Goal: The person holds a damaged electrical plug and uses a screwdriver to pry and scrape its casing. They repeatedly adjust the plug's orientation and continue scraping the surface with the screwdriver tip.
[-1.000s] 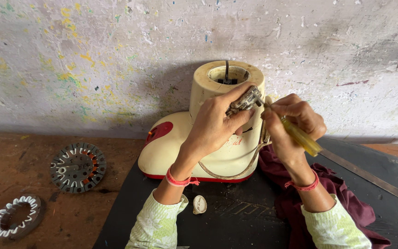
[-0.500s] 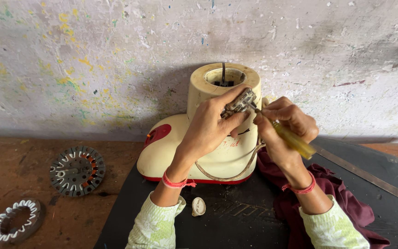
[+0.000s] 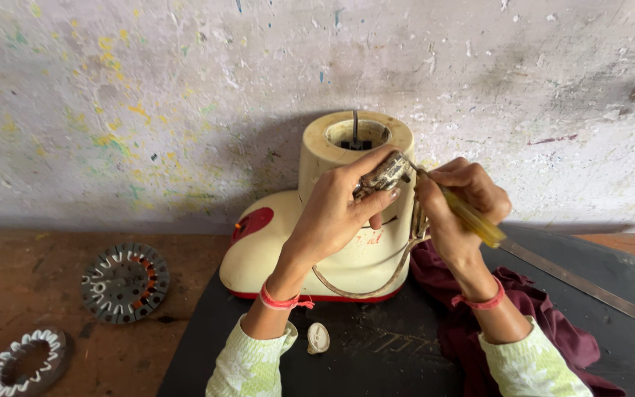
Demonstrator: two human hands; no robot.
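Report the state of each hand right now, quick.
Left hand: closed, fingers pinching a small dull metal part against the cream appliance body.
Right hand: closed on a yellow-handled screwdriver, its tip at that part.

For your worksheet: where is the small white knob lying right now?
In the head view, the small white knob lies on the black mat, just right of the person's left forearm and in front of the cream appliance base.
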